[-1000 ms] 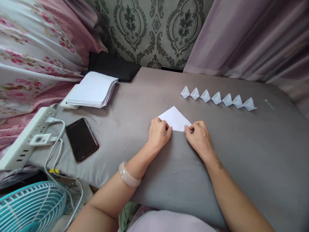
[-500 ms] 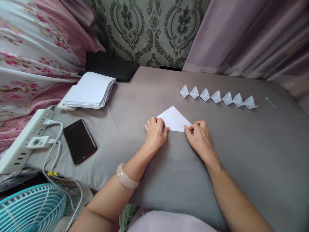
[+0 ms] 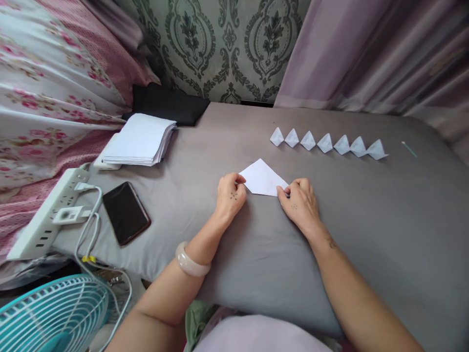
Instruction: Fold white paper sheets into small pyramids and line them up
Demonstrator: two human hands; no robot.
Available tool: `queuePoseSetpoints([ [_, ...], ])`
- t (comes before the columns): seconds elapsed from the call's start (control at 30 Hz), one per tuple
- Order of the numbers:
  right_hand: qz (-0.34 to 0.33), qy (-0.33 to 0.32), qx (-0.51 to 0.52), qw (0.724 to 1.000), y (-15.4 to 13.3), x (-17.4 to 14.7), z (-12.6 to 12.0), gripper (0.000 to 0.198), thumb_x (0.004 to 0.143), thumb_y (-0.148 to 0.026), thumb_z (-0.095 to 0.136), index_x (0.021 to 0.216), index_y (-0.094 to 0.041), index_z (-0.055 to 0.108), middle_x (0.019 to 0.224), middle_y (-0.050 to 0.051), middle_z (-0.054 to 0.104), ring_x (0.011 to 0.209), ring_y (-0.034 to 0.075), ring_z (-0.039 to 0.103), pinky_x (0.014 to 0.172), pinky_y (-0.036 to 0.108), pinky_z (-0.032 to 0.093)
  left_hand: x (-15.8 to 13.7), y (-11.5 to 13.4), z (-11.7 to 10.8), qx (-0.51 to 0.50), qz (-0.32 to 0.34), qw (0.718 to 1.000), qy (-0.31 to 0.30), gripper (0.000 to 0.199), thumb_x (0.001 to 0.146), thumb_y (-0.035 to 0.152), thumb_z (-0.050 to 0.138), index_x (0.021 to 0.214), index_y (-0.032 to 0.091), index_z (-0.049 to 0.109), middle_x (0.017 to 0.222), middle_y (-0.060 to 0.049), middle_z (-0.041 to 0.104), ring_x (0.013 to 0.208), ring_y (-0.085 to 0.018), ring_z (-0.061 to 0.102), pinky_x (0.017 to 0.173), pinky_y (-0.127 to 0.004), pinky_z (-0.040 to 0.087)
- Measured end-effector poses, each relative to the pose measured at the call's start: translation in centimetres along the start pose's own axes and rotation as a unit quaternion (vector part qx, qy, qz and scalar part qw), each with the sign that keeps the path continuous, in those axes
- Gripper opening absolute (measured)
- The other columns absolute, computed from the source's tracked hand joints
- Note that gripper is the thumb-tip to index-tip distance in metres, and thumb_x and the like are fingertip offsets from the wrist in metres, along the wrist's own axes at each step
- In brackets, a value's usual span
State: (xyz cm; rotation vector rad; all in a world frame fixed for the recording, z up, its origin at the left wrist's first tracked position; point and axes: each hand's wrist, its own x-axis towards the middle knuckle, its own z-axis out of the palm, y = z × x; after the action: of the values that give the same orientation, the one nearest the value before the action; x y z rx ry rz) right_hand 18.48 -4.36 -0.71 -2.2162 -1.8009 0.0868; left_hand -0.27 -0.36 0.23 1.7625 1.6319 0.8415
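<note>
A folded sheet of white paper (image 3: 262,179) lies on the grey cloth surface between my two hands, its peak pointing away from me. My left hand (image 3: 230,194) pinches its left corner between thumb and forefinger. At the lower right corner, my right hand (image 3: 299,199) is closed on the paper, thumb on top and the other fingers curled behind. Beyond it, toward the right, stand several small folded paper boats (image 3: 309,141) in a slanting row.
At the left are a stack of white paper (image 3: 141,139), a dark phone (image 3: 126,212), a white power strip (image 3: 51,215) with cables, and a teal fan (image 3: 54,313). A black cloth (image 3: 172,105) lies behind the stack. A thin cotton swab (image 3: 409,149) lies far right.
My left hand has shifted from the paper's lower left edge up to its left corner, uncovering the bottom edge. The right hand keeps its hold. The view has moved slightly.
</note>
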Motion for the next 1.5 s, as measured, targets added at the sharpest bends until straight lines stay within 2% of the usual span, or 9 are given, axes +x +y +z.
queuePoseSetpoints([
  [0.1, 0.007, 0.0, 0.0, 1.0, 0.0, 0.0, 0.1, 0.031, 0.09, -0.042, 0.048, 0.084, -0.015, 0.063, 0.106, 0.014, 0.054, 0.094, 0.026, 0.052, 0.079, 0.037, 0.042, 0.0, 0.2, 0.4, -0.053, 0.113, 0.992, -0.007, 0.024, 0.077, 0.004, 0.044, 0.086, 0.018, 0.061, 0.089, -0.004, 0.064, 0.084, -0.016, 0.057, 0.08, -0.03, 0.046],
  [0.2, 0.009, 0.0, 0.001, 1.0, 0.0, 0.0, 0.2, 0.032, 0.089, -0.042, 0.048, 0.086, -0.014, 0.064, 0.106, 0.014, 0.054, 0.094, 0.026, 0.053, 0.08, 0.037, 0.042, 0.1, 0.2, 1.3, -0.038, 0.247, 0.962, -0.108, 0.029, 0.086, 0.007, 0.038, 0.097, 0.018, 0.063, 0.104, -0.007, 0.063, 0.093, -0.015, 0.058, 0.084, -0.027, 0.047],
  [0.3, 0.006, 0.002, 0.002, 1.0, -0.1, 0.0, 0.2, 0.032, 0.089, -0.042, 0.048, 0.087, -0.014, 0.064, 0.107, 0.015, 0.054, 0.094, 0.026, 0.053, 0.08, 0.037, 0.041, 0.3, 0.0, 2.2, 0.048, 0.309, 0.936, -0.164, 0.036, 0.091, 0.008, 0.031, 0.109, 0.017, 0.062, 0.112, -0.01, 0.06, 0.103, -0.017, 0.054, 0.093, -0.03, 0.044],
  [0.5, 0.009, 0.003, 0.012, 1.0, 0.0, -0.1, 0.1, 0.032, 0.09, -0.04, 0.048, 0.088, -0.013, 0.065, 0.107, 0.015, 0.054, 0.094, 0.025, 0.053, 0.079, 0.037, 0.042, 0.5, 0.0, 3.1, 0.168, 0.296, 0.927, -0.159, 0.038, 0.095, 0.015, 0.03, 0.121, 0.021, 0.058, 0.117, -0.009, 0.054, 0.098, -0.019, 0.049, 0.096, -0.034, 0.041],
  [0.77, 0.02, 0.012, 0.033, 0.999, 1.3, -0.4, -0.1, 0.038, 0.089, -0.049, 0.049, 0.084, -0.013, 0.063, 0.105, 0.016, 0.053, 0.096, 0.026, 0.052, 0.085, 0.039, 0.042, 0.2, 0.2, 3.1, 0.193, 0.269, 0.932, -0.147, 0.039, 0.096, 0.023, 0.032, 0.126, 0.023, 0.057, 0.116, -0.01, 0.052, 0.095, -0.02, 0.045, 0.094, -0.035, 0.04],
  [0.93, -0.008, 0.036, 0.092, 0.995, 2.7, -0.7, -0.1, 0.024, 0.086, -0.038, 0.057, 0.094, -0.016, 0.063, 0.1, 0.012, 0.055, 0.095, 0.025, 0.053, 0.087, 0.039, 0.043, 0.1, 0.3, 3.0, 0.217, 0.266, 0.927, -0.152, 0.046, 0.091, 0.013, 0.034, 0.13, 0.026, 0.055, 0.121, -0.009, 0.051, 0.097, -0.022, 0.044, 0.098, -0.038, 0.038],
  [1.07, -0.078, 0.045, 0.106, 0.99, 1.0, -1.9, -0.4, 0.03, 0.094, -0.019, 0.037, 0.106, -0.018, 0.064, 0.105, 0.012, 0.059, 0.101, 0.024, 0.052, 0.088, 0.036, 0.043, 0.1, 0.4, 2.9, 0.222, 0.259, 0.926, -0.163, 0.056, 0.084, 0.005, 0.035, 0.131, 0.027, 0.055, 0.123, -0.008, 0.05, 0.099, -0.022, 0.044, 0.099, -0.037, 0.036],
  [1.17, -0.152, 0.003, 0.091, 0.984, -1.6, -3.2, -0.9, 0.035, 0.095, -0.017, 0.032, 0.112, -0.017, 0.063, 0.111, 0.012, 0.059, 0.105, 0.023, 0.051, 0.091, 0.034, 0.043, 0.2, 0.4, 2.9, 0.219, 0.265, 0.924, -0.167, 0.056, 0.082, 0.006, 0.038, 0.131, 0.026, 0.055, 0.12, -0.009, 0.05, 0.103, -0.023, 0.043, 0.1, -0.038, 0.035],
  [1.5, -0.139, -0.038, 0.006, 0.989, -3.6, -5.3, -1.7, 0.036, 0.097, -0.029, 0.037, 0.123, -0.017, 0.059, 0.12, 0.015, 0.056, 0.107, 0.028, 0.05, 0.085, 0.038, 0.045, 0.7, -0.4, 3.5, 0.199, 0.261, 0.932, -0.155, 0.046, 0.087, 0.014, 0.042, 0.127, 0.028, 0.059, 0.117, -0.009, 0.05, 0.101, -0.022, 0.043, 0.098, -0.037, 0.036],
])
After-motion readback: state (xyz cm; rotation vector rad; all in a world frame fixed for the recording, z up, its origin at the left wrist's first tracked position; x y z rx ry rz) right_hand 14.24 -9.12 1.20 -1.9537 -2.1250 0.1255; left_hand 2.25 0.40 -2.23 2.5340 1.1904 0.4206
